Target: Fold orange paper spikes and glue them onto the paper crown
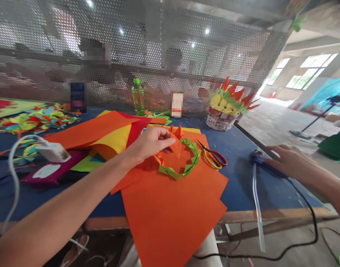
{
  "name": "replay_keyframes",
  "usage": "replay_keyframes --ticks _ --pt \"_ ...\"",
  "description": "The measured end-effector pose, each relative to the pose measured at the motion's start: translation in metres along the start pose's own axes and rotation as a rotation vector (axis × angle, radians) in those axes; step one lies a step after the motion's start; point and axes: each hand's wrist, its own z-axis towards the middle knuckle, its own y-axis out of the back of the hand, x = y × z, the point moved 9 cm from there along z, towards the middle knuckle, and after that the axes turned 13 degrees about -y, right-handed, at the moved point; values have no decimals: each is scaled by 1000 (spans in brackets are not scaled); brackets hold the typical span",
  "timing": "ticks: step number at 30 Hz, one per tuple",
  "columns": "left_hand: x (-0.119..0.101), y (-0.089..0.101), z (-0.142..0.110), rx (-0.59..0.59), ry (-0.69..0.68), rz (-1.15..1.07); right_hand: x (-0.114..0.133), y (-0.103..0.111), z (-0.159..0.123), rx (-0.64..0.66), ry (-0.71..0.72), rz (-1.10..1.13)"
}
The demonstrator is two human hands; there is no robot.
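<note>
Left hand point(153, 145): thumb and fingers are pinching, nearly closed, on an orange fold point(175, 145). The fold is sitting right at the fingertips, its tip pointing down over the opening of a green ring point(193, 163). The ring is lying on orange sheets point(172, 200), just beyond and to the right of these fingers; more orange points are standing at its far side.

Right hand point(286, 159): hovering low at the counter's right edge, at a glue gun point(258, 157) with a clear glue stick point(258, 207) hanging down from it. This hand is blurred; its fingers seem to be touching the gun, but I cannot tell how far they are closing round it.

Scissors point(214, 157) are lying on the counter point(228, 148) just right of the ring. A paper crown point(227, 102) is standing farther back.
</note>
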Motion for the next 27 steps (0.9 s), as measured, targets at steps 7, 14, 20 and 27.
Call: replay_keyframes --ticks 7,14,20,27 --pt "-23 -15 -10 160 -143 147 167 -35 -50 538 284 186" --pt "-37 -20 -24 242 -267 286 231 -69 -89 762 333 290" --pt "-39 -18 -30 227 -328 357 221 -87 -98 805 240 386" --pt "-37 -5 -34 300 -510 535 183 -61 -110 312 -37 414"
